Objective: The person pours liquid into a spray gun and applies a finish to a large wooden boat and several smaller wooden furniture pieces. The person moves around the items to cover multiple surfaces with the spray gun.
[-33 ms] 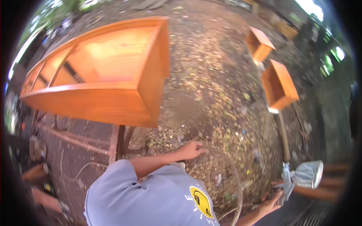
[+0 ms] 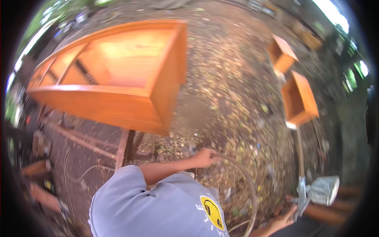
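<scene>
My left hand (image 2: 204, 157) is closed around a brown hose (image 2: 250, 179), in front of my body. From there the hose curves right and down toward the lower edge. At the lower right, my right hand (image 2: 287, 217) grips a metallic spray gun (image 2: 303, 202) with a grey-white cup (image 2: 324, 190) on it; some of its fingers are hidden. An orange-stained wooden cabinet frame (image 2: 98, 106) with open compartments lies raised on a wooden stand (image 2: 123, 148) at the left, apart from both hands.
Two orange wooden boxes (image 2: 304, 98) (image 2: 285, 53) sit on supports at the right, beyond the spray gun. Dry leaves cover much of the ground (image 2: 225, 87). A thin cable or hose (image 2: 89, 170) runs along the ground at the left, near scattered wood pieces (image 2: 45, 196).
The cabinet and boxes appear slightly farther right, as the whole view has shifted. Both hands keep their holds on the hose and spray gun.
</scene>
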The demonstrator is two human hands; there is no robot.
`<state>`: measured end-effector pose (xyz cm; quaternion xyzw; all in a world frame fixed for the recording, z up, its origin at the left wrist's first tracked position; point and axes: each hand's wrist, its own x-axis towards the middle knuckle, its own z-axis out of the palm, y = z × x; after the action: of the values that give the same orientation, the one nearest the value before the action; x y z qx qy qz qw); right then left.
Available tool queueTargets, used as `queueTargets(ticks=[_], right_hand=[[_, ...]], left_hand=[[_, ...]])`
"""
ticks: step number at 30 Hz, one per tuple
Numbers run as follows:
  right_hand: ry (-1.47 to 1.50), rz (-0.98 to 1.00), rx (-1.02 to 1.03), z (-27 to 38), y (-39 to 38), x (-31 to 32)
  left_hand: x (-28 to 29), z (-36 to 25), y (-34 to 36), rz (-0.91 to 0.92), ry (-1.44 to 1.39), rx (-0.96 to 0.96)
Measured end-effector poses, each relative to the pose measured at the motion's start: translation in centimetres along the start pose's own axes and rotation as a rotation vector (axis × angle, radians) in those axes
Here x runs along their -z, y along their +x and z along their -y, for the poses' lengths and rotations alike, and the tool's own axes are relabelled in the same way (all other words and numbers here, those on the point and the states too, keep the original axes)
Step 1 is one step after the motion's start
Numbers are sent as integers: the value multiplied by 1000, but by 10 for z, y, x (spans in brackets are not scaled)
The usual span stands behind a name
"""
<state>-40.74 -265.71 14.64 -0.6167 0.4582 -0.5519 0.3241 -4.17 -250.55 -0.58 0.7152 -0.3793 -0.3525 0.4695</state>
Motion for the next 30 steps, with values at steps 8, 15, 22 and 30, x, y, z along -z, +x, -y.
queueTargets(ticks=[8, 15, 22, 30], right_hand=[[300, 13, 125, -38, 232, -182], [447, 599, -51, -92, 429, -399], [684, 1001, 7, -48, 510, -617], [837, 1519, 174, 44, 489, -853]], left_hand=[[53, 3, 143, -447, 187, 57], [29, 31, 234, -731, 204, 333], [44, -21, 310, -961, 138, 671], [116, 16, 402, -1296, 88, 975]])
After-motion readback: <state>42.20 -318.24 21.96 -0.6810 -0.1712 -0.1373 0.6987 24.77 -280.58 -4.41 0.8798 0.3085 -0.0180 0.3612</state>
